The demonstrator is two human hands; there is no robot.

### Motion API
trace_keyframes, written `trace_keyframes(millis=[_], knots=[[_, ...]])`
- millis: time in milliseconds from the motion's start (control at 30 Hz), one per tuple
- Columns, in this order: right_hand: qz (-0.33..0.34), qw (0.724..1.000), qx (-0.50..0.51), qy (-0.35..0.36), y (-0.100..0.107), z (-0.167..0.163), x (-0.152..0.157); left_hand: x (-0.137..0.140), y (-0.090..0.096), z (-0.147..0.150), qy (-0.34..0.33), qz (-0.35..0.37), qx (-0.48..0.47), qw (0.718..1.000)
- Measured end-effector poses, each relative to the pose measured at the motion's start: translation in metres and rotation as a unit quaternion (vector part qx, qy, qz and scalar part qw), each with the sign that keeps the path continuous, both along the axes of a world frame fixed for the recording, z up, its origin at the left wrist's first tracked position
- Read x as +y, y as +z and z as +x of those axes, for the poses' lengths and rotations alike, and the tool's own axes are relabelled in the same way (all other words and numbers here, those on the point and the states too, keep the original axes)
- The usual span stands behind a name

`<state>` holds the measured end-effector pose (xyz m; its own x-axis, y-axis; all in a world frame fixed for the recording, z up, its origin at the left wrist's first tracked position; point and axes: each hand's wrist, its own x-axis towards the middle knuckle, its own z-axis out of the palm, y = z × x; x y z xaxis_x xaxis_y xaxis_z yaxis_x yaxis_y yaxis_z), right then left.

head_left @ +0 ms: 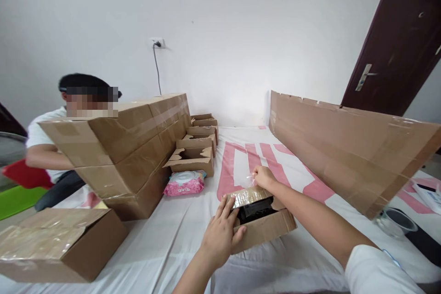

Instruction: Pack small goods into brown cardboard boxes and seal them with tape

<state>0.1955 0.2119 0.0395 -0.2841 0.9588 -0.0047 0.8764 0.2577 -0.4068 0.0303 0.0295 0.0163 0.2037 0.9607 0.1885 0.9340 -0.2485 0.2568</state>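
A small cardboard box [265,235] sits in front of me on the white cloth, its opening partly uncovered. Inside it lies a black object [255,211] whose kind I cannot make out. My left hand [220,229] grips the box's left end, fingers over the taped flap [246,197] and thumb against the near wall. At the far edge of the box, the closed fingers of my right hand [263,177] pinch a thin strip of clear tape [251,177].
Stacked cartons [138,142] stand at left, with a person [51,138] behind them. Several open boxes [193,167] line up beside a pink wipes pack [186,184]. A taped carton [41,239] lies front left. A cardboard panel [337,147] and clear cup [396,221] are right.
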Motion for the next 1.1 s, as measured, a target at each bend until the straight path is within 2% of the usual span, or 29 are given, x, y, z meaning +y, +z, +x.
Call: trace_keyframes(millis=[133,233,333,433,533,667,800,900,1000,1100], knots=[[-0.011,0.999,0.004,-0.034,-0.003,0.004,0.004,0.002,-0.001,0.001,-0.009,0.007,-0.007,1.000],[0.015,0.996,-0.001,-0.082,0.004,0.019,0.014,0.002,-0.003,0.000,-0.016,0.016,-0.005,1.000],[0.045,0.991,-0.002,-0.122,0.012,0.057,0.022,0.002,-0.007,-0.002,-0.012,0.034,-0.015,0.999],[0.060,0.990,0.002,-0.127,0.011,0.115,0.017,0.004,-0.014,-0.004,-0.018,0.049,-0.019,0.998],[0.090,0.990,0.012,-0.107,0.002,0.177,-0.012,0.010,-0.025,-0.007,-0.027,0.086,-0.020,0.996],[0.129,0.989,0.030,-0.070,-0.020,0.241,-0.084,0.016,-0.039,-0.011,-0.048,0.135,-0.015,0.990],[0.128,0.991,0.032,-0.032,-0.057,0.268,-0.167,0.017,-0.044,-0.016,-0.062,0.159,0.002,0.985],[0.073,0.997,0.028,0.013,-0.083,0.272,-0.209,0.017,-0.044,-0.018,-0.069,0.159,-0.001,0.985],[-0.005,0.998,0.037,0.059,-0.094,0.278,-0.216,0.017,-0.044,-0.019,-0.072,0.149,-0.007,0.986],[0.004,0.999,0.046,0.021,-0.092,0.282,-0.191,0.017,-0.045,-0.020,-0.065,0.142,-0.012,0.988]])
